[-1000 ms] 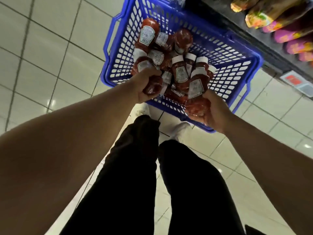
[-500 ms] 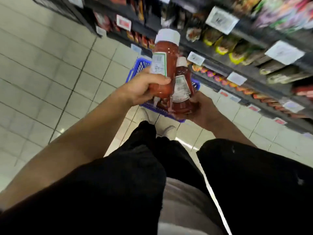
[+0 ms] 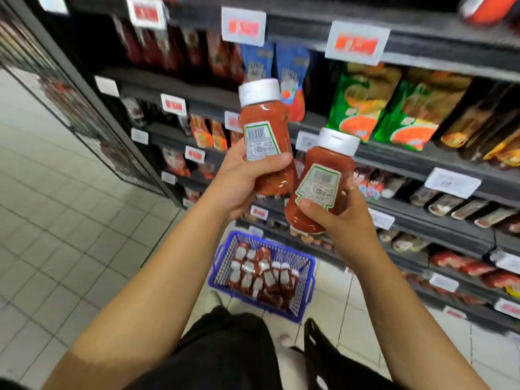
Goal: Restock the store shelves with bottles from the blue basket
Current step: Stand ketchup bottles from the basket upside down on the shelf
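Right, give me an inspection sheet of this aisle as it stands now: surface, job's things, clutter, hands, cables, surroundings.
Surface: pale tiled floor, glossy.
Job's things: blue plastic mesh basket on the floor, holding more red sauce bottles; white-capped red sauce bottle held higher, cap up; a second white-capped red sauce bottle lower, tilted right. The two look close; contact unclear.
Clutter: nothing seen.
Hands: left hand has its grip round the higher bottle; right hand grips the lower one.
Cables: nothing seen.
Surroundings: dark metal store shelves with white price tags, green pouches, blue pouches and blurred red packs.
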### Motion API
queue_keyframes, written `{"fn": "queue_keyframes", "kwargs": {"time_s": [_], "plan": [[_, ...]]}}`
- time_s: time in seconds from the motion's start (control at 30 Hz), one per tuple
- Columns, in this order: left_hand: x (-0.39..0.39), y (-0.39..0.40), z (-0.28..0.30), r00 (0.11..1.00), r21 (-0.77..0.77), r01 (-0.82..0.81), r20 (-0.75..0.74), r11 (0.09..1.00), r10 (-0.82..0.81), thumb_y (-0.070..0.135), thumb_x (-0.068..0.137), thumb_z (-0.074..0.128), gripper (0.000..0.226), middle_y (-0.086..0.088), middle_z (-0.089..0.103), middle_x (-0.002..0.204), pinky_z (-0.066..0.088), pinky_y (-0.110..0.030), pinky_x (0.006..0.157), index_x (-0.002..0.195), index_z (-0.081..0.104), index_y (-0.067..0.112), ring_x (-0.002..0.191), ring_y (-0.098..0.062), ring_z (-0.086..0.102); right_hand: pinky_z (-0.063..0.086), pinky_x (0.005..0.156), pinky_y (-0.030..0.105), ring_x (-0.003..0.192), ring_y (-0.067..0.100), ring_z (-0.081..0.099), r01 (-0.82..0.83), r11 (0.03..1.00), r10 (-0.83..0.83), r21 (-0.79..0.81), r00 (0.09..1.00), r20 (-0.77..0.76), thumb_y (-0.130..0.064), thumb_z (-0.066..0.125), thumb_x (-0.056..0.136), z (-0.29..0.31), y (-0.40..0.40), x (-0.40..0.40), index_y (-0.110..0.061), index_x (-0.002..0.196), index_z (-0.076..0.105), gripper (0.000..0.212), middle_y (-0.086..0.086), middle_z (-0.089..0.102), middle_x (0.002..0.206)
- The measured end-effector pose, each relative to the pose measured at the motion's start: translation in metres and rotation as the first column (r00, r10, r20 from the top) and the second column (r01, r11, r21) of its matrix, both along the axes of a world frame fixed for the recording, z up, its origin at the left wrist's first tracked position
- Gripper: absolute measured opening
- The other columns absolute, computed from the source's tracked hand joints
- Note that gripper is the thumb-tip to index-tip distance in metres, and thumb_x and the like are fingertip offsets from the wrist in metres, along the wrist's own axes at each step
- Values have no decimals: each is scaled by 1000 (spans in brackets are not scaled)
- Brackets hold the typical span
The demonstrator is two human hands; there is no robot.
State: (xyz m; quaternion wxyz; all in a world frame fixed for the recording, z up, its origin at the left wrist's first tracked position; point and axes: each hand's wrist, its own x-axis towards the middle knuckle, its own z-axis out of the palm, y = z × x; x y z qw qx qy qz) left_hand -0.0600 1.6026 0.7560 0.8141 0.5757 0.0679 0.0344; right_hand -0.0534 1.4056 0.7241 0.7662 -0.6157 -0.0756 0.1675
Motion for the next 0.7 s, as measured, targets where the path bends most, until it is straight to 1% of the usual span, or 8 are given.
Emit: {"fn": "queue_keyframes", "kwargs": {"time_s": [0.07, 0.17, 0.23, 0.3, 0.33, 0.4, 0.5, 0.7], "plan": [[12, 9, 21, 999, 48, -25, 46, 999, 22, 19, 70, 85, 45, -11, 74, 99, 57, -38, 79, 110, 68, 10, 92, -26, 71, 59, 79, 23, 105, 13, 73, 8, 1000, -9, 7, 996, 89, -18, 85, 70, 30, 2, 14, -26, 127, 56, 65, -7, 76, 114], [32, 27, 48, 991, 107, -28, 130, 994, 14, 19, 73, 85, 46, -9, 74, 100, 56, -35, 74, 114, 66, 12, 88, -22, 70, 60, 74, 24, 102, 15, 74, 28, 999, -23, -19, 977, 214, -13, 90, 71, 69, 7, 34, -25, 128, 55, 68, -6, 76, 114], [46, 39, 63, 984, 117, -23, 179, 993, 2, 18, 80, 81, 46, -15, 73, 106, 57, -35, 71, 120, 62, 6, 86, -22, 71, 59, 79, 24, 102, 15, 74, 44, 998, -30, -37, 949, 314, -13, 86, 71, 92, 12, 49, -27, 124, 57, 62, -5, 77, 113], [62, 53, 79, 977, 92, -1, 212, 996, -19, 19, 88, 74, 42, -24, 70, 107, 58, -33, 62, 123, 58, 1, 77, -24, 71, 58, 82, 24, 102, 17, 74, 80, 995, -51, -60, 919, 390, -14, 89, 69, 115, 20, 66, -26, 121, 58, 62, -3, 77, 112], [71, 61, 86, 975, 84, 7, 220, 996, -25, 21, 90, 71, 42, -25, 69, 106, 59, -35, 63, 123, 58, 0, 77, -26, 71, 59, 82, 25, 101, 18, 75, 108, 992, -71, -65, 905, 420, -16, 94, 66, 125, 24, 75, -25, 121, 58, 66, -2, 77, 111], [88, 79, 101, 975, 91, 8, 221, 996, -28, 27, 88, 70, 44, -18, 71, 102, 59, -40, 74, 123, 59, 3, 86, -28, 71, 59, 84, 27, 101, 18, 74, 153, 986, -103, -70, 878, 467, -22, 93, 63, 145, 35, 94, -24, 122, 58, 69, -1, 77, 111], [117, 112, 116, 969, 140, 21, 242, 990, -55, 31, 85, 71, 38, -2, 75, 99, 57, -30, 74, 118, 64, 14, 89, -15, 71, 59, 84, 27, 100, 16, 74, 233, 964, -132, -127, 837, 531, -24, 88, 63, 169, 53, 130, -28, 121, 58, 65, -1, 77, 110], [173, 166, 131, 955, 220, 71, 266, 973, -130, 45, 70, 82, 53, -1, 77, 105, 57, -27, 76, 115, 69, 21, 94, -13, 72, 59, 82, 22, 93, 6, 74, 463, 841, -241, -282, 786, 569, -5, 88, 73, 183, 76, 213, -11, 127, 51, 66, 2, 74, 110]]}}
